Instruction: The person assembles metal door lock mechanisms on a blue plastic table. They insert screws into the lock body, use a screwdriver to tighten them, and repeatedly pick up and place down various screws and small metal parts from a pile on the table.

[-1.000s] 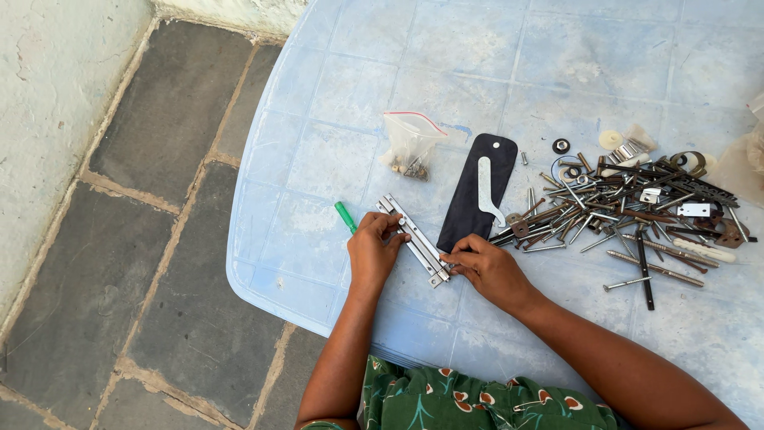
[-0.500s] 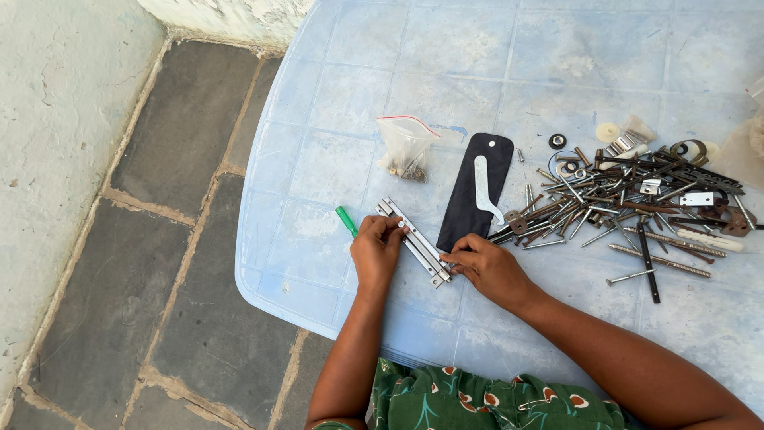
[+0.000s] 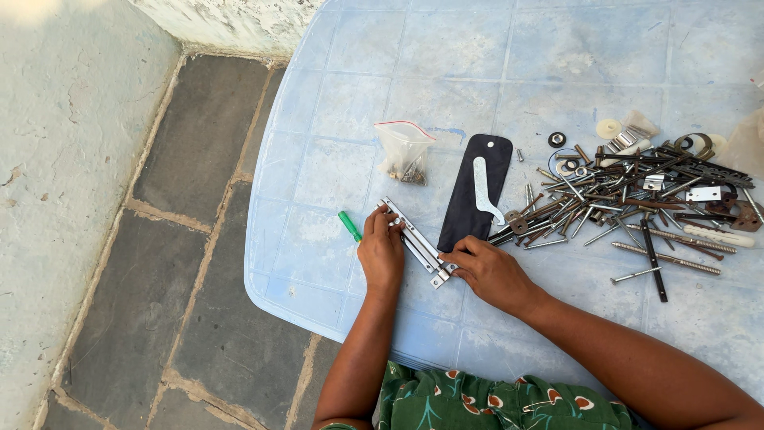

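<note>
A silver metal sliding bolt latch [image 3: 418, 241] lies diagonally on the pale blue plastic table [image 3: 509, 72]. My left hand [image 3: 381, 253] presses on its upper left end, fingers curled over it. My right hand [image 3: 487, 271] pinches its lower right end. A green-handled tool [image 3: 349, 225] pokes out just left of my left hand, mostly hidden under it. Right behind the latch lies a flat black oblong card [image 3: 476, 191] with a pale metal piece on it.
A small clear zip bag [image 3: 403, 150] with screws sits behind the latch. A heap of bolts, long screws, washers and brackets [image 3: 637, 199] covers the table's right side. The table edge runs left of my hands; below it is a stone-slab floor [image 3: 183, 239] and a pale wall.
My hands stay on the latch in the same hold. The view has drifted slightly, so the table sits a bit further right in the picture.
</note>
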